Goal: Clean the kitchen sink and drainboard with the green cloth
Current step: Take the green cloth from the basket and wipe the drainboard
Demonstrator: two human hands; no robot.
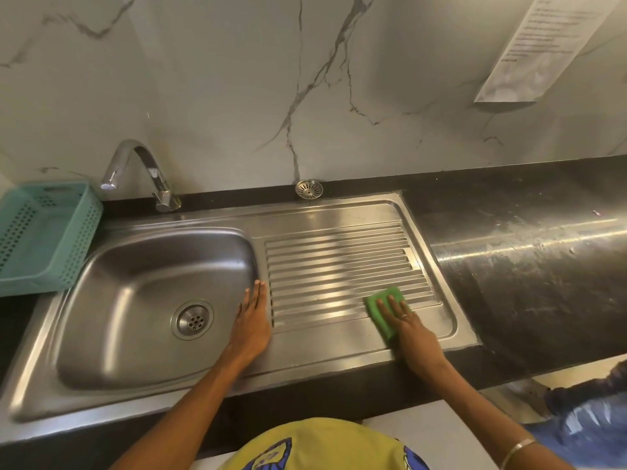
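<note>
The steel sink (142, 300) adjoins its ribbed drainboard (339, 259) on the dark surface (509, 266). The left hand (252, 320) lies flat between them, grip slack and holding nothing. The right hand (405, 325) presses straight fingers on the green cloth (383, 301) at the drainboard's near right, its long axis running from near-right towards far-left across the ribs.

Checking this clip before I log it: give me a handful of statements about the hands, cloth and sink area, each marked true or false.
1. The right hand presses the green cloth flat on the ridged drainboard. True.
2. The left hand holds the tap. False: it rests flat on the steel strip between the basin and the drainboard, far from the tap.
3. A teal basket stands to the left of the basin. True.
4. The loose strainer lies inside the basin. False: it lies on the black counter by the wall, behind the drainboard.
5. Water runs from the tap. False: no stream shows.
</note>
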